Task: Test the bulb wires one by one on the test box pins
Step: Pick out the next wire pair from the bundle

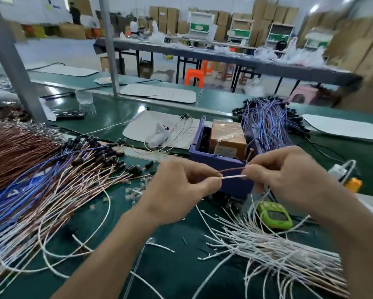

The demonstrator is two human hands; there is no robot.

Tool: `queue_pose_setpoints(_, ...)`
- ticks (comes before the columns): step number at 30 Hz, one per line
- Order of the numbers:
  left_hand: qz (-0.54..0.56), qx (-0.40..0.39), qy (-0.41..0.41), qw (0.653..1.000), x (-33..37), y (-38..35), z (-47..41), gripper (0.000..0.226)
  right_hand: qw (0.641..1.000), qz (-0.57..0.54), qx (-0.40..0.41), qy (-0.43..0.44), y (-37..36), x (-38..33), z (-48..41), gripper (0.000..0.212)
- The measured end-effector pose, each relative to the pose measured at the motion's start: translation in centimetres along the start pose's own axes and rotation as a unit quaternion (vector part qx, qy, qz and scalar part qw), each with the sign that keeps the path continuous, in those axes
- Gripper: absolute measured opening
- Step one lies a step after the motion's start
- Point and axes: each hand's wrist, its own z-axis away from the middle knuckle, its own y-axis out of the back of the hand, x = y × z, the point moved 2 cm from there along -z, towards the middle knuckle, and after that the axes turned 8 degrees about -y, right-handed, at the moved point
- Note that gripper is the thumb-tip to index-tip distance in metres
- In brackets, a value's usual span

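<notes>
**wire pinched in both grips in front of the test box**

the left grip (181,186) and right grip (289,175), both bare hands, each pinch one end of a bulb wire (233,176) between thumb and fingertips. its brown strand and white strand run side by side across the short gap between them. the wire is held in the air just in front of the near wall of the purple test box (215,162), a little below a copper pin (250,152) standing on the box's edge. a brown block (227,139) sits inside the box.

the green worktop (177,266) is crowded. a wide heap of wires (51,180) in blue, pink and brown, tipped with dark bulbs, spreads over its left side. a fan of white wires (278,251) lies at the right, under the right forearm. a blue and purple bundle (267,121) rests behind the box, and a green handheld device (275,214) lies near the white wires. pale mats (159,92) lie further back, and grey metal posts (10,55) rise at the left.

beyond is a large workroom with a long dark table (224,55), orange plastic stools (194,76) below it and stacked cardboard cartons (354,50) along the walls.
</notes>
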Motion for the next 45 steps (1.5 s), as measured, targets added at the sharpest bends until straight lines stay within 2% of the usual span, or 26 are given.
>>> queue_pose_setpoints(2,0.023,0.014,0.019,0.999,-1.1,-0.5,0.4,0.007,0.999,0.019,-0.035,-0.037,-0.2,1.1,0.7,0.025)
queue_pose_setpoints(4,-0.014,0.027,0.035,0.999,-2.2,-1.2,0.8,0.012,0.994,0.058,-0.069,-0.067,-1.1,2.3,1.1,0.030)
queue_pose_setpoints(6,-0.081,0.044,0.022,0.995,-2.5,-2.2,1.1,0.014,0.989,0.102,-0.066,-0.081,-2.0,2.8,1.0,0.027)
queue_pose_setpoints(9,-0.083,0.057,0.010,0.995,-2.3,-3.9,1.6,0.022,0.992,0.104,-0.033,-0.058,-3.5,2.5,0.9,0.018)
queue_pose_setpoints(11,-0.103,0.052,0.000,0.993,-2.1,-4.7,2.0,0.029,0.992,0.121,0.009,-0.032,-4.7,2.4,1.4,0.014)
queue_pose_setpoints(15,-0.178,0.046,-0.008,0.983,-1.9,-5.3,2.1,0.044,0.964,0.190,0.181,0.048,-6.4,3.6,3.6,0.014)
queue_pose_setpoints(20,-0.238,0.073,-0.002,0.969,-2.6,-5.3,2.4,0.017,0.944,0.173,0.277,0.038,-6.2,5.8,4.4,0.008)
queue_pose_setpoints(23,-0.247,0.091,-0.018,0.965,-2.4,-5.7,2.7,0.018,0.934,0.167,0.315,0.018,-5.2,6.7,3.9,0.010)
queue_pose_setpoints(25,-0.245,0.085,-0.055,0.964,-2.3,-6.1,2.8,0.017,0.922,0.182,0.340,0.042,-5.1,6.9,3.9,0.007)
queue_pose_setpoints(31,-0.281,0.051,-0.168,0.944,-2.5,-7.1,2.8,0.018,0.919,0.208,0.311,0.126,-7.1,5.4,4.2,0.010)
queue_pose_setpoints(35,-0.228,0.072,-0.188,0.953,-2.4,-7.5,3.2,0.021,0.937,0.138,0.283,0.155,-8.7,4.1,4.7,0.015)
queue_pose_setpoints(40,-0.203,0.130,-0.175,0.954,-2.0,-7.2,3.3,0.016,0.948,0.136,0.269,0.103,-7.8,3.9,4.6,0.020)
queue_pose_setpoints(45,-0.211,0.159,-0.109,0.958,-2.4,-5.8,2.9,0.018,0.947,0.121,0.296,0.019,-5.1,6.1,4.3,0.018)
